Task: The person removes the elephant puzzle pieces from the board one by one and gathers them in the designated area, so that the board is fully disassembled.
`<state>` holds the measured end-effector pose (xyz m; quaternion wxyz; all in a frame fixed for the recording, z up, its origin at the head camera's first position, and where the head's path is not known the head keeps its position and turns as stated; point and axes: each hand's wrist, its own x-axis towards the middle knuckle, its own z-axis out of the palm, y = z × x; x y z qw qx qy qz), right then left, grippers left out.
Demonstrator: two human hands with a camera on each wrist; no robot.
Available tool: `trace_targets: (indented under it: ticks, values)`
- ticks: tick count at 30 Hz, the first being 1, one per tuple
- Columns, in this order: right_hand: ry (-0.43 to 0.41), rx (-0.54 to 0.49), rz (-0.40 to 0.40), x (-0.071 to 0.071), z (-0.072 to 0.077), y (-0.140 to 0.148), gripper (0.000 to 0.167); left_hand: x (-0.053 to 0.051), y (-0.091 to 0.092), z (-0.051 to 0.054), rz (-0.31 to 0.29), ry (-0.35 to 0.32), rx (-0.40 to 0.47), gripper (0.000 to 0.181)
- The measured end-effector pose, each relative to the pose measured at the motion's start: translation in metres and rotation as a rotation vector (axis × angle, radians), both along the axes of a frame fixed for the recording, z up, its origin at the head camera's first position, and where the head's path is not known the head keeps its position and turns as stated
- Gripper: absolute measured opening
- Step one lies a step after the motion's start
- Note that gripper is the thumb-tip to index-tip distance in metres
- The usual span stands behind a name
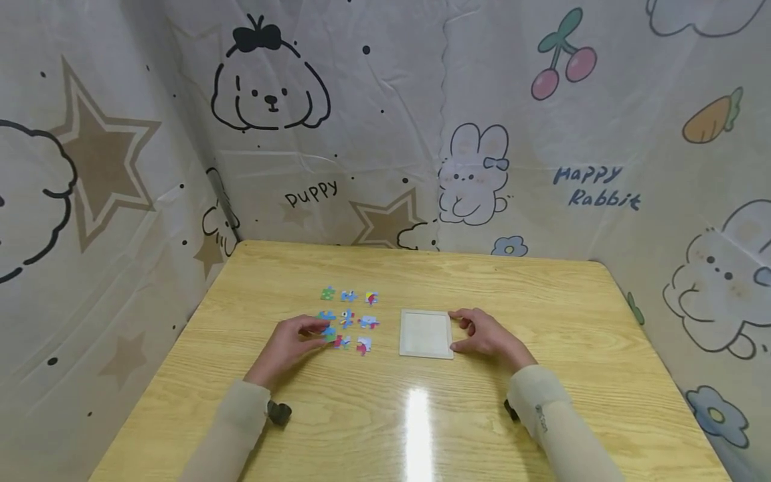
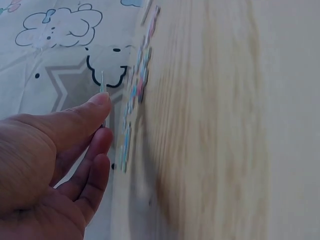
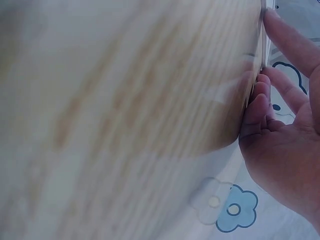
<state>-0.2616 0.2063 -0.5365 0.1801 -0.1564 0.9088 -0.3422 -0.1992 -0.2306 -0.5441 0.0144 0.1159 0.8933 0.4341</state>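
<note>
My left hand point(image 1: 294, 343) pinches a small blue-and-green jigsaw piece point(image 1: 328, 332) between thumb and fingers. In the left wrist view that piece point(image 2: 103, 82) appears edge-on, raised off the table. Close beside the hand lie several loose jigsaw pieces point(image 1: 369, 322), roughly in rows, with blue, green, red and yellow print. To their right a pale square puzzle tray point(image 1: 404, 335) lies flat, its raised rim around a bare inside. My right hand point(image 1: 486, 336) touches the tray's right edge, thumb near the front corner and index finger near the back corner; its other fingers curl beneath.
Everything rests on a light wood-grain table point(image 1: 337, 415) with a bright reflection near the front. A printed curtain point(image 1: 385, 147) hangs behind the table and along both sides. Each sleeve ends in a cuff with a small dark object point(image 1: 279, 413) under the wrist.
</note>
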Motion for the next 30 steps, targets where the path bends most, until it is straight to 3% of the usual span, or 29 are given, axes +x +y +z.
trace_targets:
  ticks: [10, 30]
  values:
    - [-0.008, 0.010, -0.014, -0.002, 0.001, 0.000, 0.075, -0.001, -0.009, -0.003, -0.019, -0.032, 0.017, 0.035]
    - [0.010, -0.021, 0.015, -0.001, -0.001, 0.001, 0.073, -0.006, -0.020, -0.006, -0.091, -0.027, -0.028, 0.033]
